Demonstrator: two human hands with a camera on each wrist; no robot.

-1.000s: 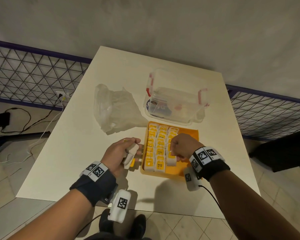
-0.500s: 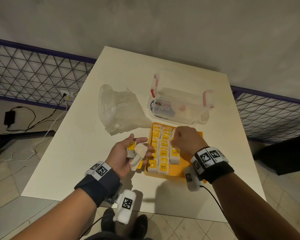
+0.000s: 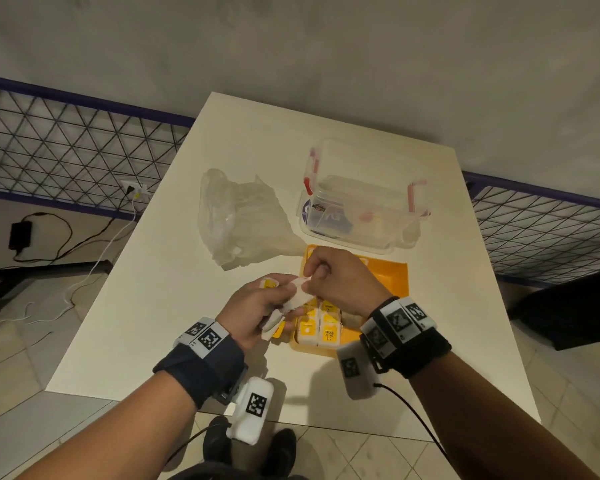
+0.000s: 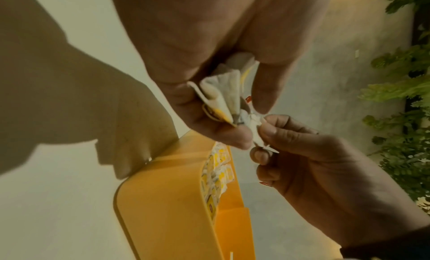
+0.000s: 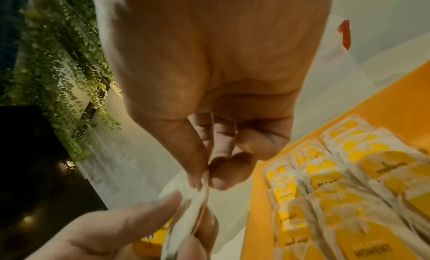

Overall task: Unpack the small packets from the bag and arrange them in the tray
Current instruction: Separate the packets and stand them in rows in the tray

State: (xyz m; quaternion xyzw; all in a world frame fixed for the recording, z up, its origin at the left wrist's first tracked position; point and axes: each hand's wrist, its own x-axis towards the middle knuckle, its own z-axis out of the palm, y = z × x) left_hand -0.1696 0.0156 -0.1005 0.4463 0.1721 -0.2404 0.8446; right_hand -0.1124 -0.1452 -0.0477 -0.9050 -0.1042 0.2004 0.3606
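Observation:
My left hand (image 3: 262, 306) hovers just left of the orange tray (image 3: 390, 277) and grips a small bunch of white and yellow packets (image 4: 224, 96). My right hand (image 3: 329, 278) has reached across and pinches the end of one white packet (image 3: 300, 289) from that bunch between thumb and forefinger; the same pinch shows in the right wrist view (image 5: 201, 185). Rows of yellow-labelled packets (image 5: 344, 188) stand packed in the near left part of the tray (image 5: 384, 102). The crumpled clear bag (image 3: 238, 218) lies on the white table (image 3: 160, 306) behind my left hand.
A clear plastic box with red clips (image 3: 362, 202) stands just behind the tray, with things inside. Blue wire mesh railings (image 3: 59, 150) run along both sides of the table. Cables and a plug (image 3: 84, 237) lie on the tiled floor at left.
My right hand left the packets in the tray and moved left to my left hand, where it now pinches one packet. My left hand lifted slightly and turned its bunch toward the right hand.

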